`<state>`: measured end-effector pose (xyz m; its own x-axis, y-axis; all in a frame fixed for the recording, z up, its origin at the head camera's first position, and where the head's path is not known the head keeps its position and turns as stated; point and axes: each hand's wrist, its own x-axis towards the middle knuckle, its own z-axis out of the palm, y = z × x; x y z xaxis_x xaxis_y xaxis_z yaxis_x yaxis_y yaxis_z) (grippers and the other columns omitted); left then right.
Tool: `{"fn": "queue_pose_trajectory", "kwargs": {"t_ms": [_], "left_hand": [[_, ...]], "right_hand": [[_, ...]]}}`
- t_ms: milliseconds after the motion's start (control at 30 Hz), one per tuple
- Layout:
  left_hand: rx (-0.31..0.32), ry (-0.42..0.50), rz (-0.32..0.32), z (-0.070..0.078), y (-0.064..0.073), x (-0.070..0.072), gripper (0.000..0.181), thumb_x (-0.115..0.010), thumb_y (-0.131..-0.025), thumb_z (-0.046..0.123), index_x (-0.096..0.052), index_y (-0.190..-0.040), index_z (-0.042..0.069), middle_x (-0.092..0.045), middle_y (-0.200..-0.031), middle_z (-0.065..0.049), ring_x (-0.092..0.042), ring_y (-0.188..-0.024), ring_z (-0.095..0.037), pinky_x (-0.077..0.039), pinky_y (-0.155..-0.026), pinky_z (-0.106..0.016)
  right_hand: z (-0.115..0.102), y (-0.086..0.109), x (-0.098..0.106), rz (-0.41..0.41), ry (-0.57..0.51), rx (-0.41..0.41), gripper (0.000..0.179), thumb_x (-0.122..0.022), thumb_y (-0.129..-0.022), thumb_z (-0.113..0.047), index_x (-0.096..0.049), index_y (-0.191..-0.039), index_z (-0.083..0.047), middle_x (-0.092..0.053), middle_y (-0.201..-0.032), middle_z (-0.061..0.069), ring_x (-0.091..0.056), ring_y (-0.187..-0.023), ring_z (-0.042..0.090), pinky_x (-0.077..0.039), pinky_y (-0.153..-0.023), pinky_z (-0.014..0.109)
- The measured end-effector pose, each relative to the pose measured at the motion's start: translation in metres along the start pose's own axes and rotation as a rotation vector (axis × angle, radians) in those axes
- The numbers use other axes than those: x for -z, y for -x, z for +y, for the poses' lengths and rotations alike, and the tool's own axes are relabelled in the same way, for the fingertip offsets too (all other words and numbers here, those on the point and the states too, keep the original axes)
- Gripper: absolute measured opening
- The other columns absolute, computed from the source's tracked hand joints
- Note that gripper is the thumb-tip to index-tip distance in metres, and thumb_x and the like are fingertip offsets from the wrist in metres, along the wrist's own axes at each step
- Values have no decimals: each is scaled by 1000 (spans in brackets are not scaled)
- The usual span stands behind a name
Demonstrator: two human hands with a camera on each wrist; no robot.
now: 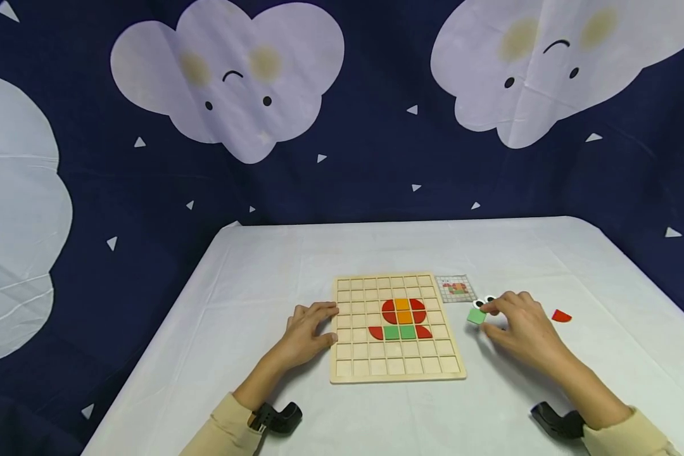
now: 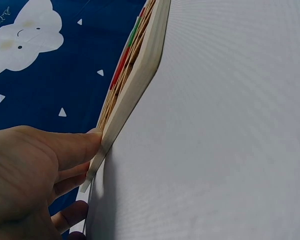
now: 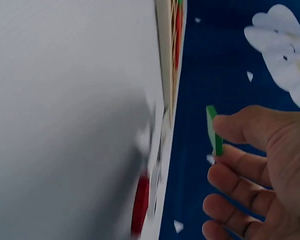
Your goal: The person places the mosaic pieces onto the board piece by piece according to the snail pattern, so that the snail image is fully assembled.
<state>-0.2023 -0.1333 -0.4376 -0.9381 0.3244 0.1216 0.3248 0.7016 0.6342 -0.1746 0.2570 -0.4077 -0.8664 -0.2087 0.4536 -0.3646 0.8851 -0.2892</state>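
The right hand (image 1: pixel 521 326) pinches a green square (image 1: pixel 476 316) over the white tablecloth (image 1: pixel 399 418), a gap separating it from the grid board's (image 1: pixel 356 367) right edge, while the left hand (image 1: pixel 308 332) touches the opposite edge, fingers relaxed.

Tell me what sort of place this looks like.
Probably a staged tabletop recording corner: a white-covered table stands before a dark blue cloud-print backdrop, with a gridded wooden board lying on it.
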Motion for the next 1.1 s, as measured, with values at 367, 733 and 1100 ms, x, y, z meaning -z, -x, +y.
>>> {"fn": "queue_pose_trajectory", "kwargs": {"t_ms": [367,733,1100], "left_hand": [[-2,0,-7,2,-1,0,49,-69,-83,20,-57,-130,13,-49,-140,2,-37,-101,-15,-24,-83,-36],[-3,18,-13,1,1,1,49,-69,-83,19,-57,-130,12,-49,-140,0,-36,-100,-16,-24,-84,-37],[-4,23,-17,3,0,1,49,-69,-84,20,-56,-130,12,-48,-141,1,-35,-98,-15,-24,-84,-37]], "right_hand": [[-47,-46,-42,-203,-266,53,21,-71,-79,-15,-70,-100,-13,-64,-100,1,-50,-99,21,-39,-90,49],[-69,-65,-60,-360,-360,112,22,-70,-81,-19,-71,-102,-13,-63,-98,-3,-47,-92,15,-40,-76,31],[-86,-71,-55,-385,-386,122,19,-70,-80,-18,-71,-99,-17,-64,-94,-4,-46,-88,17,-37,-74,29]]}}
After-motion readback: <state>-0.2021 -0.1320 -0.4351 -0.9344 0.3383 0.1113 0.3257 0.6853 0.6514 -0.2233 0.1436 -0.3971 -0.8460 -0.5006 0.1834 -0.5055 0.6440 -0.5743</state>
